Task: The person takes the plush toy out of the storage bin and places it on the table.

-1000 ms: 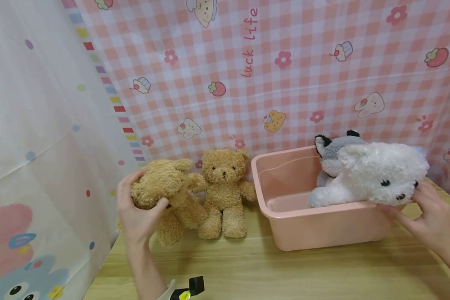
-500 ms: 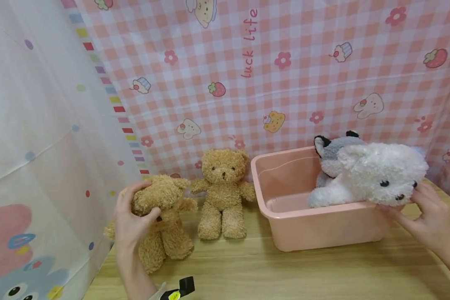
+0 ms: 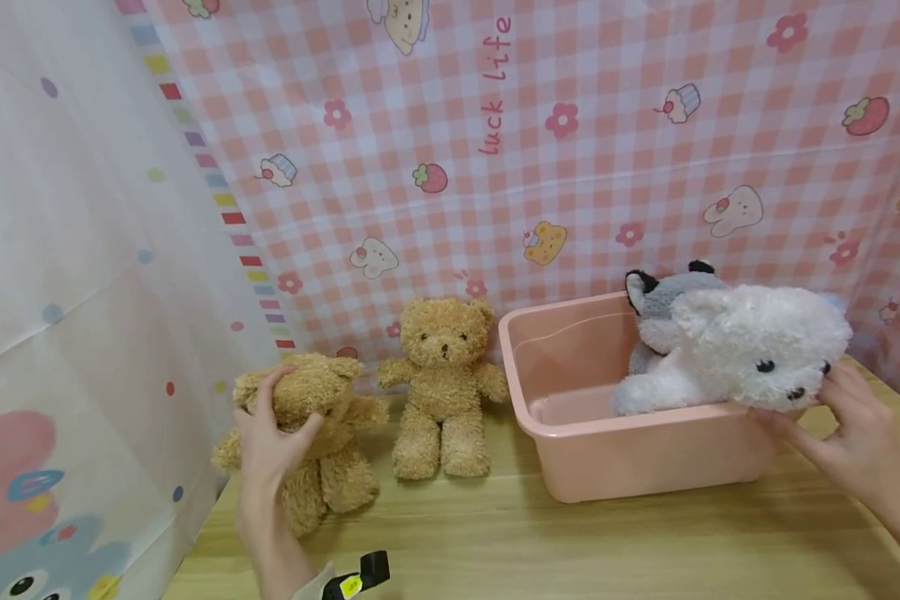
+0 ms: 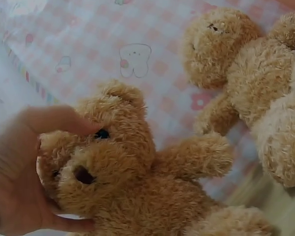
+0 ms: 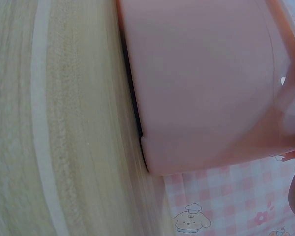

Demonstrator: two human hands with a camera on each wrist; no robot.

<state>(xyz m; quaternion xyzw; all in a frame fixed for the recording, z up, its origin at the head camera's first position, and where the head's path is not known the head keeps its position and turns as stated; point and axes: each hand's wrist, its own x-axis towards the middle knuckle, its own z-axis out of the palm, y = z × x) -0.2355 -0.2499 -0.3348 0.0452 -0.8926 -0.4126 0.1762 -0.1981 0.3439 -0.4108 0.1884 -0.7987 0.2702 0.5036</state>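
Note:
My left hand (image 3: pixel 270 442) grips a curly tan teddy bear (image 4: pixel 123 167) by the head, thumb and fingers spread over its face and side. The bear stands upright at the left of the table, partly hidden by the hand. A second, similar teddy bear (image 3: pixel 442 392) sits to its right against the backdrop. My right hand (image 3: pixel 855 433) holds the right front rim of a pink bin (image 3: pixel 645 458), beside the muzzle of a white plush animal (image 3: pixel 765 342). That plush leans over the front rim. Behind it in the bin is a grey plush (image 3: pixel 667 308) with black-edged ears.
The wooden table (image 3: pixel 495 542) runs along the front. A pink checked cloth (image 3: pixel 450 108) hangs close behind the toys and bin. At the left hangs a white patterned curtain (image 3: pixel 82 250). The bin's left half shows its bare floor.
My left hand has brought its teddy bear down and slightly left, away from the seated bear, and then turned it a little. The right hand and bin stay in place.

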